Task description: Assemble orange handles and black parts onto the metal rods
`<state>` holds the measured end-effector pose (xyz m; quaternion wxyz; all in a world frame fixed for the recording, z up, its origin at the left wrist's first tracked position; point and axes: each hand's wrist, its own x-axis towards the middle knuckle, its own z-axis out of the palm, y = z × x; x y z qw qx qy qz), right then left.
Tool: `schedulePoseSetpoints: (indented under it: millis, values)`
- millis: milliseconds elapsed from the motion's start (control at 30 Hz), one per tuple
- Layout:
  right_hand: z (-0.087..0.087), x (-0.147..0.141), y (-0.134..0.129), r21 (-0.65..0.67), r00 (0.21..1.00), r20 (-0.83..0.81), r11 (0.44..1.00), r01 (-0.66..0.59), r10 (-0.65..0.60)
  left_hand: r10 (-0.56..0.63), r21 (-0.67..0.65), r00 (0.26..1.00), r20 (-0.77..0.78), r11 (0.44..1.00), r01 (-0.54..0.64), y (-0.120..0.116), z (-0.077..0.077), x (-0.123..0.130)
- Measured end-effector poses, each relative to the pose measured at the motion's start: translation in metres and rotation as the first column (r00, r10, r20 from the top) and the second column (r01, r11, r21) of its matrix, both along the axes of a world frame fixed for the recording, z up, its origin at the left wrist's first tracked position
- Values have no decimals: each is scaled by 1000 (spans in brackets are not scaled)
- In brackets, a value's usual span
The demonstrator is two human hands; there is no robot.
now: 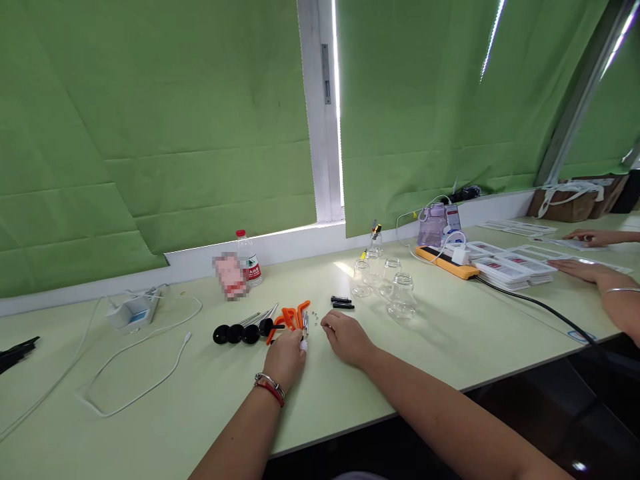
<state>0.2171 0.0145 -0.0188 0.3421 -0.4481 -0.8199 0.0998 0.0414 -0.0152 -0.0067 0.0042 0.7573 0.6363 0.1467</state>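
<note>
My left hand (286, 357) is closed at the table's front middle, beside several orange curved handles (289, 317). A small white piece (303, 345) shows at its fingertips, but what the grip holds is mostly hidden. To its right, my right hand (347, 339) rests low on the table with thumb and fingers pinched together; anything between them is too small to make out. Tiny metal pieces like nuts (315, 316) lie just beyond those fingertips. Slim metal pins (306, 321) lie between the hands. Black round parts (235, 333) with metal rods (259, 318) sit left of the handles.
Black ridged pieces (343, 303) and several clear jars (401, 298) stand beyond my right hand. A bottle (254, 268) is at the back. White cables (150, 400) lie left. An orange power strip (447, 263), printed card stacks (505, 268) and another person's hands (580, 269) are right.
</note>
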Motion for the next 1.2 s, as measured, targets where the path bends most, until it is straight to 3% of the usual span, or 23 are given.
schedulePoseSetpoints:
  millis: [167,633,833,1000,1200]
  values:
    - [0,0,0,-26,999,40,999,-24,25,57,-8,992,-112,998,-59,3,-3,0]
    - [0,0,-1,-75,995,95,997,-35,42,185,-7,960,-209,982,-190,4,-1,-7]
    - [-7,7,14,-76,987,72,986,152,-146,205,-11,947,-246,977,-214,4,0,-9]
    - [-12,26,37,-73,943,90,942,328,-321,216,-4,948,-234,975,-223,5,-2,-10]
    - [-17,43,50,-182,925,106,907,378,-364,231,3,948,-218,972,-236,4,0,-8]
